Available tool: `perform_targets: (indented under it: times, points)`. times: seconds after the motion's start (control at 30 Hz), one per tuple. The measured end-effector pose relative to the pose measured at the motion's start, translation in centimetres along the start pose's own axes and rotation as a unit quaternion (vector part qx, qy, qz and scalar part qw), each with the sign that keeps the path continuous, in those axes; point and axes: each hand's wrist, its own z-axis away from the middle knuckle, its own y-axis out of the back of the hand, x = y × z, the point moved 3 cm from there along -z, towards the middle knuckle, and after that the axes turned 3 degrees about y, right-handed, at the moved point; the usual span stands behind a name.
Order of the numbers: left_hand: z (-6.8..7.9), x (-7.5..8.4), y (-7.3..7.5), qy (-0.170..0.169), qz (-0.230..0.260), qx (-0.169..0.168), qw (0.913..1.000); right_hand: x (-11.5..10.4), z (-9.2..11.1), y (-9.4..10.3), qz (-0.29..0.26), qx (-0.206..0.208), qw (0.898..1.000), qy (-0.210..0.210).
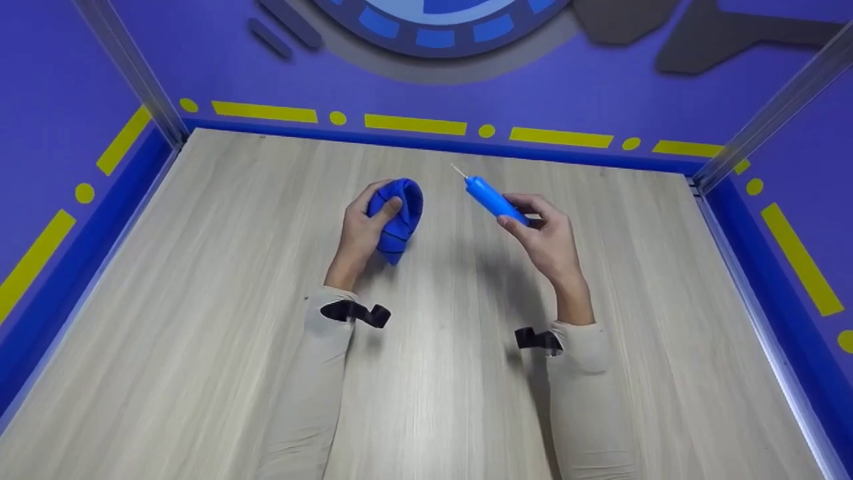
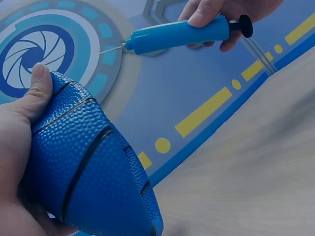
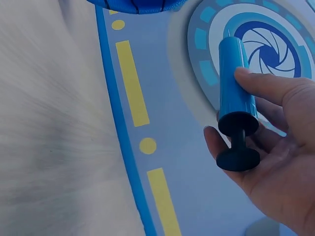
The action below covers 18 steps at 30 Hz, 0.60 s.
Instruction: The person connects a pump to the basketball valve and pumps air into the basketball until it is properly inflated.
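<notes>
Collapsed blue basketball [image 1: 402, 230] was over the counter [image 1: 440, 373], gripped by the left hand [image 1: 362, 223], thumb [image 1: 388, 209] covering part | right hand [image 1: 551, 233] gripped a blue hand pump [image 1: 492, 198], needle [image 2: 111, 50] apart from the ball | purple walls [image 1: 460, 100] stood around

We grip the folded ball [image 2: 93, 162] in our left hand [image 2: 14, 147]. Our right hand [image 2: 236, 10] holds the pump [image 2: 177, 37] apart from it.
</notes>
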Motion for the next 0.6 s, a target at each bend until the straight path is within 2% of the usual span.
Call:
perform_targets:
  times: [0.2, 0.4, 0.6]
  points:
    - [0.0, 0.3, 0.1, -0.009, 0.018, -0.010, 0.9998, -1.0, 0.0, -0.6, 0.035, -0.036, 0.998, 0.029]
    - [0.2, 0.5, 0.1, -0.024, 0.030, -0.010, 0.9992, -2.0, 0.1, -0.9, 0.029, -0.053, 0.997, 0.053]
    - [0.5, 0.1, 0.0, -0.015, 0.034, -0.020, 0.9991, -2.5, 0.4, -1.1, 0.040, -0.070, 0.994, 0.073]
